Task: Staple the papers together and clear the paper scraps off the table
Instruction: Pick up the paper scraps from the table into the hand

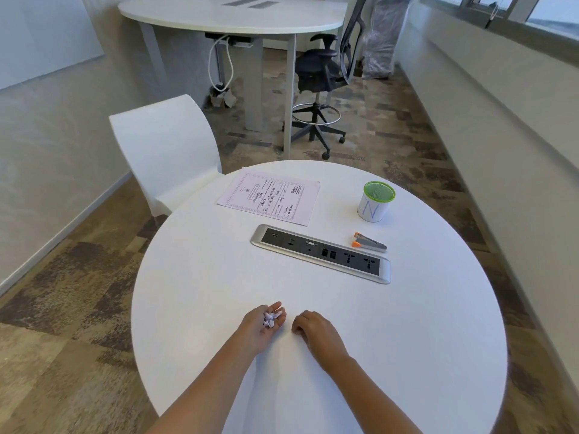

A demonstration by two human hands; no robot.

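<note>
Left hand (pixel 257 327), palm up and loosely cupped at 6 o'clock on the table (pixel 407 339), carries the scraps (pixel 269 319): light, crumpled, easily spilled; keep level. Right hand (pixel 313 332) curls downward; contents cannot be told

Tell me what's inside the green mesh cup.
Inside the green mesh cup only bare mesh shows. Its near inner wall is hidden behind the rim. The paper scraps lie in the left hand.
</note>
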